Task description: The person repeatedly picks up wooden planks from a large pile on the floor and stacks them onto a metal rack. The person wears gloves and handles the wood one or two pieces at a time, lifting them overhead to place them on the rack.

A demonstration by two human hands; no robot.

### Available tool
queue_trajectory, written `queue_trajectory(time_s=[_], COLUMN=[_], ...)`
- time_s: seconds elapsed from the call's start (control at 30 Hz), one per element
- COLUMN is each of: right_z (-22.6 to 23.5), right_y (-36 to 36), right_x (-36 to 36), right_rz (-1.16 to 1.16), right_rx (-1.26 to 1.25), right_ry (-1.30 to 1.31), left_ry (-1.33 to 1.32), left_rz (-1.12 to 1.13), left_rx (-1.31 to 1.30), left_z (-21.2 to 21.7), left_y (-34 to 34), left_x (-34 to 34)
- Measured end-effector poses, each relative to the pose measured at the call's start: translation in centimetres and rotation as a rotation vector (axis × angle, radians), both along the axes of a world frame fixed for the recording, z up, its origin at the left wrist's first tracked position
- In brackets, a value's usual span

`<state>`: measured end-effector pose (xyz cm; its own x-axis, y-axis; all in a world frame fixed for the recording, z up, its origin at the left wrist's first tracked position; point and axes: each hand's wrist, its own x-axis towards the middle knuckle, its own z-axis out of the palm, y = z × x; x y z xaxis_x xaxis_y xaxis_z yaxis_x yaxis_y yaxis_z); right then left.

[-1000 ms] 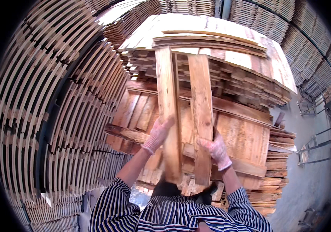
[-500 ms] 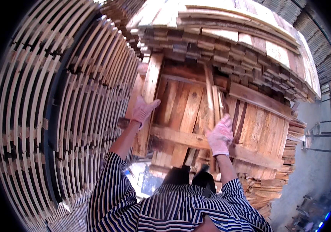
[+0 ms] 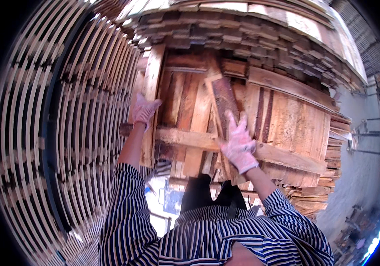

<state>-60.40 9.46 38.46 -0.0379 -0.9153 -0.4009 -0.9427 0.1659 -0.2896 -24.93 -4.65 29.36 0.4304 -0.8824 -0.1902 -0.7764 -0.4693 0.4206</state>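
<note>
My left hand (image 3: 145,111), in a pinkish knit glove, is at the pale upright wooden board (image 3: 153,75) on the left. Its thumb lies across the board's edge, and the other fingers are partly hidden. My right hand (image 3: 238,145), gloved alike, holds a short stack of wooden boards (image 3: 225,95) that leans to the left. Two of its fingers spread over the dark brown top face; its thumb is by the left edge. Under the stack lie reddish planks (image 3: 185,99) with a crosswise wooden batten (image 3: 185,137) over them.
Tall racks of thin slats (image 3: 88,119) stand close on the left. Beyond my hands rises a thick pile of stacked boards (image 3: 225,33). A panel of planks (image 3: 296,124) lies to the right, above rough stacked timber (image 3: 307,199). Grey floor (image 3: 349,177) shows farther right.
The boards in my right hand have tipped left and turned, showing a broad dark face. My right hand's fingers have spread. The left hand keeps its place on its board while the view shifts.
</note>
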Motion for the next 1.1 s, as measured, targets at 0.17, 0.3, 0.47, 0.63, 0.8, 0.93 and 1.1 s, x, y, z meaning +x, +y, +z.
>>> queue_trajectory(time_s=[0.17,0.3,0.47,0.63,0.8,0.93,1.1], right_z=[0.5,2.9,1.7,1.7,1.6,1.8,1.3], right_y=[0.9,-4.0,-2.8,-2.5,-2.5,-3.0,-3.0], right_x=[-1.3,-1.1,4.2,4.0,3.4,4.2,4.2], right_rz=[-0.101,-0.213,-0.144,-0.222,-0.251,-0.261,-0.261], right_rx=[-0.105,-0.207,0.008,0.015,0.034,0.085,-0.062], right_ry=[-0.135,-0.047,0.003,0.04,0.103,0.145,0.106], left_ry=[0.011,0.102,0.231,0.295,0.112,0.085,0.135], left_rz=[0.0,-0.076,-0.019,-0.018,-0.096,-0.079,-0.062], left_rx=[0.027,-0.024,-0.162,-0.079,-0.071,-0.001,-0.006], left_z=[0.3,4.0,-0.7,0.1,2.9,5.0,3.0], left_y=[0.4,-0.1,1.7,1.5,1.9,-0.3,-3.1], left_x=[-0.4,-4.8,1.4,1.9,4.3,6.5,8.2])
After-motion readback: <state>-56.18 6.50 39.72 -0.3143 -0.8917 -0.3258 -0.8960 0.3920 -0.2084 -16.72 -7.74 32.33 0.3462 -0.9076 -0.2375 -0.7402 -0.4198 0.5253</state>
